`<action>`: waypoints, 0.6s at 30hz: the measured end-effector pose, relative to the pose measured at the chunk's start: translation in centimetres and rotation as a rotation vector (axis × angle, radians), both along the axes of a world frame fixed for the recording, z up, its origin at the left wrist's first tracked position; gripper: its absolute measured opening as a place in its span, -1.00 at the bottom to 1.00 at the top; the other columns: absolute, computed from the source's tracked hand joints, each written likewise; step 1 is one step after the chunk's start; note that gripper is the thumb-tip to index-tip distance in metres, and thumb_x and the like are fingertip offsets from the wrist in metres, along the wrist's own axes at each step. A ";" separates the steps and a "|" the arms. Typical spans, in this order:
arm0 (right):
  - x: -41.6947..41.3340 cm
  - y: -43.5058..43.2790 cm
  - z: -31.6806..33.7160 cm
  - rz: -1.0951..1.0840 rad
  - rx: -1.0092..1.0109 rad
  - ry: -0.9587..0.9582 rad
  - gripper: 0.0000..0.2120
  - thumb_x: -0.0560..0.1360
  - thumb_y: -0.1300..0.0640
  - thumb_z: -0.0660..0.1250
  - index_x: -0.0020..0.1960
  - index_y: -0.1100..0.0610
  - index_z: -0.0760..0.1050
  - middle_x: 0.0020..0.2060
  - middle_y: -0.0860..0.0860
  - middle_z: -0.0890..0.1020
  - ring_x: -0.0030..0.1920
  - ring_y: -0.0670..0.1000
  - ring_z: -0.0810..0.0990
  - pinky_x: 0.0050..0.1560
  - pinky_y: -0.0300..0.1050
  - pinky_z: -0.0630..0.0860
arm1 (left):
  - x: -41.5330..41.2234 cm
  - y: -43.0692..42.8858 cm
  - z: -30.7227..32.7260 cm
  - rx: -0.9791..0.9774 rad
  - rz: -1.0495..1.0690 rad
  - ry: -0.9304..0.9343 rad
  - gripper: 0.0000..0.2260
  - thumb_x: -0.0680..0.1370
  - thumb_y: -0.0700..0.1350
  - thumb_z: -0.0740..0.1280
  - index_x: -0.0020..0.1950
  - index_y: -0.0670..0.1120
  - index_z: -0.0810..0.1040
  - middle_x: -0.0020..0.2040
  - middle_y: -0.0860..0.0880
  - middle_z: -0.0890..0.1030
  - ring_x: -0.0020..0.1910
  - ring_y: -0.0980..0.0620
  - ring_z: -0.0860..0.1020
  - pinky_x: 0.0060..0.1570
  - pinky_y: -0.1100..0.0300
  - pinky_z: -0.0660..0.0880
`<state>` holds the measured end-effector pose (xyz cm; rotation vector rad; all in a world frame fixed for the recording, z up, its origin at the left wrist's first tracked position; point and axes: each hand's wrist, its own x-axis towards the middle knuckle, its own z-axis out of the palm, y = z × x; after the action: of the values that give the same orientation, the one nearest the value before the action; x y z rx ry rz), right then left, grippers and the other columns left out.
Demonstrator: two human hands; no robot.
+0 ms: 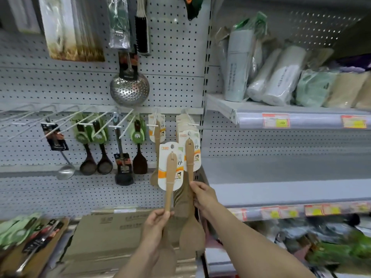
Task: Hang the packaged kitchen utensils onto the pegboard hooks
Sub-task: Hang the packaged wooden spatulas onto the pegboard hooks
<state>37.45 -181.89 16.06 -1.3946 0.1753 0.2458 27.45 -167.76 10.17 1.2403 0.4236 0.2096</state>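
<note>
Two wooden spatulas on white-and-orange cards are held upright before the grey pegboard (176, 63). My left hand (155, 222) grips the handle of the nearer wooden spatula (170, 173), its card hole free of any hook. My right hand (201, 194) pinches the handle of the second wooden spatula (189, 157), whose card top sits just below the rightmost hook (193, 124). That hook carries a stack of the same carded spatulas (183, 122). One more carded spatula (157, 130) hangs on the hook to its left.
Dark ladles (88, 165), a metal skimmer (129, 89) and other utensils hang on the pegboard; several bare hooks (24, 115) jut out at left. A cardboard box (112, 233) lies below. Shelves at right hold wrapped rolls (279, 77) and price tags.
</note>
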 end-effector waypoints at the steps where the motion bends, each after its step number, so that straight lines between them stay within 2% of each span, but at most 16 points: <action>1: 0.5 0.0 -0.1 0.006 -0.029 -0.003 -0.84 0.59 0.09 0.40 0.10 0.15 0.64 -0.09 0.04 0.74 -0.07 0.02 0.69 -0.09 -0.12 0.62 | 0.2 -0.1 0.1 0.006 0.002 -0.008 -0.88 0.55 -0.20 0.40 0.06 -0.19 0.61 -0.04 -0.09 0.74 0.03 -0.04 0.62 0.15 0.04 0.41; 4: 1.8 0.2 0.1 -0.101 -0.141 -0.100 -0.79 0.54 0.01 0.45 0.12 0.09 0.63 -0.03 0.00 0.71 -0.03 -0.03 0.66 0.04 -0.07 0.62 | 1.1 -0.5 0.4 0.032 -0.009 -0.023 -0.88 0.55 -0.20 0.40 0.07 -0.20 0.61 -0.06 -0.07 0.74 0.06 -0.03 0.62 0.21 0.03 0.42; 5: 2.0 0.1 0.8 -0.176 -0.163 -0.144 -0.78 0.53 -0.03 0.45 0.10 0.06 0.63 -0.03 -0.02 0.70 -0.03 -0.06 0.65 0.03 -0.08 0.61 | 1.3 -0.7 0.5 0.037 -0.013 -0.022 -0.87 0.56 -0.19 0.40 0.08 -0.20 0.61 -0.05 -0.06 0.74 0.07 -0.02 0.62 0.21 0.04 0.41; 7: 2.1 0.0 3.2 -0.271 -0.080 -0.217 -0.77 0.53 -0.07 0.44 0.06 0.08 0.63 -0.07 -0.03 0.71 -0.08 -0.09 0.65 -0.09 -0.18 0.56 | 1.9 -1.1 0.6 0.049 -0.031 -0.022 -0.87 0.56 -0.18 0.40 0.08 -0.18 0.60 -0.05 -0.04 0.74 0.10 -0.02 0.61 0.23 0.04 0.40; 10: 2.1 -0.2 7.2 -0.187 0.103 -0.322 -0.75 0.54 -0.03 0.44 0.01 0.17 0.63 -0.14 0.04 0.73 -0.20 -0.08 0.67 -0.20 -0.24 0.57 | 2.5 -2.1 0.7 0.051 -0.057 -0.021 -0.85 0.56 -0.18 0.39 0.09 -0.20 0.59 -0.06 -0.04 0.74 0.11 -0.01 0.60 0.24 0.07 0.39; 14: 3.0 -0.3 9.4 -0.152 0.024 -0.423 -0.87 0.51 0.05 0.49 -0.12 0.12 0.64 -0.22 0.03 0.68 -0.22 -0.05 0.61 -0.17 -0.21 0.55 | 3.4 -3.6 1.1 0.020 -0.076 -0.026 -0.84 0.56 -0.20 0.39 0.11 -0.22 0.57 -0.05 -0.08 0.74 0.07 -0.02 0.62 0.23 0.07 0.41; 18: 4.6 -0.4 9.8 -0.174 -0.005 -0.432 -0.89 0.48 0.09 0.52 -0.18 0.09 0.64 -0.25 0.02 0.68 -0.20 0.00 0.61 -0.03 -0.02 0.60 | 4.3 -4.4 1.5 0.007 -0.085 -0.031 -0.86 0.56 -0.22 0.38 0.09 -0.23 0.57 -0.04 -0.11 0.74 -0.07 0.08 0.65 0.07 0.14 0.45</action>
<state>42.01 -182.27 25.85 -1.3956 -0.0613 -0.2008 31.70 -172.19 11.70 1.2576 0.3434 0.1577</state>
